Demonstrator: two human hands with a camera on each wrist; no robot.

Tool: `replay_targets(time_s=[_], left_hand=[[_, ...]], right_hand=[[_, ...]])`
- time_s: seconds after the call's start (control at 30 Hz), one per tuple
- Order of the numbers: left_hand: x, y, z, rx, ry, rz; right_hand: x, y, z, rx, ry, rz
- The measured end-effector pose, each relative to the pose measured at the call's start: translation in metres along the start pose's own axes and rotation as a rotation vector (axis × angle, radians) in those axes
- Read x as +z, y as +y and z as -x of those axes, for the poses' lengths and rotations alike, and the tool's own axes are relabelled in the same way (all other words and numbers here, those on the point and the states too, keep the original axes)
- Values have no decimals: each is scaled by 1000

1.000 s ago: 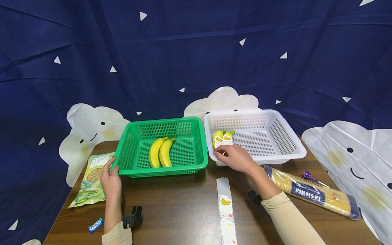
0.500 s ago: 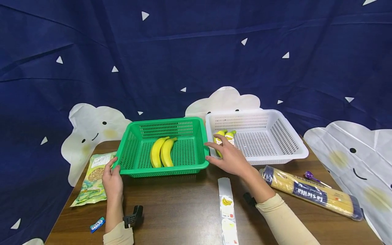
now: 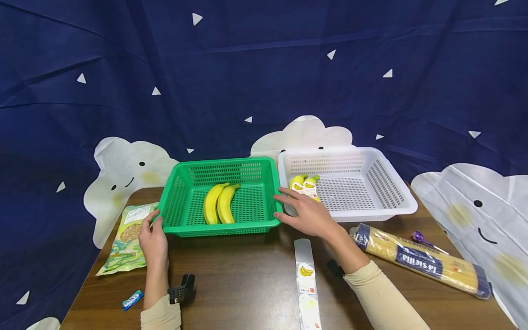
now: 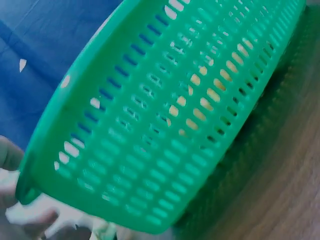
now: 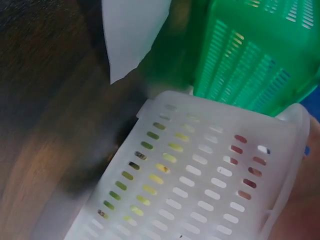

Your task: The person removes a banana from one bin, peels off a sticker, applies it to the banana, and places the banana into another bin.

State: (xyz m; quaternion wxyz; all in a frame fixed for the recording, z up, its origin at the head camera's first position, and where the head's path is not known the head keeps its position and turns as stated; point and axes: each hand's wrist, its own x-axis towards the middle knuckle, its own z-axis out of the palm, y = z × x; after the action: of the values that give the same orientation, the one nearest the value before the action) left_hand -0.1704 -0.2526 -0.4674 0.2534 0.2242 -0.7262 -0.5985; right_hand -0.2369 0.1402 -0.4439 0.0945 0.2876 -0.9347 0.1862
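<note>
Head view: on the table point(image 3: 235, 275), your left hand point(image 3: 153, 242) grips the green basket point(image 3: 222, 229) at eight o'clock while your right hand point(image 3: 310, 215), fingers spread, touches three, hiding the white basket point(image 3: 367, 215)'s eight-o'clock corner.

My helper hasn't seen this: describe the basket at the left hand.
Across the far side of the table stand a white basket and, left of it, the green basket. The left hand holds its near left corner. Unlike its neighbour's labelled bananas, its two bananas show no labels.

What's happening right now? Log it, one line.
left hand: grips green basket; right hand: at basket's right rim; two bananas: inside basket
</note>
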Motion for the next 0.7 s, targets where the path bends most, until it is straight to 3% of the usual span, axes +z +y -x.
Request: replay_targets(time_s=[0.17,0.27,0.33,0.4,0.57,0.63,0.7], left_hand=[[6,18,4,143,150,-156],[12,38,1,214,111,-152],[18,52,-5,259,8,-158],[27,68,-10,285,-142,-208],[56,102,-25,331,-563,-485],[70,111,-30,322,-677,-576],[83,117,-35,303,-735,-643]], right_hand=[[0,2,-1,-1,-12,7],[-2,2,0,-2,-6,9],[-4,3,0,-5,-3,6],[-5,3,1,-7,0,-1],[-4,2,2,-15,-8,-7],[-3,2,1,-16,-13,-8],[-2,1,0,-24,-20,-10]])
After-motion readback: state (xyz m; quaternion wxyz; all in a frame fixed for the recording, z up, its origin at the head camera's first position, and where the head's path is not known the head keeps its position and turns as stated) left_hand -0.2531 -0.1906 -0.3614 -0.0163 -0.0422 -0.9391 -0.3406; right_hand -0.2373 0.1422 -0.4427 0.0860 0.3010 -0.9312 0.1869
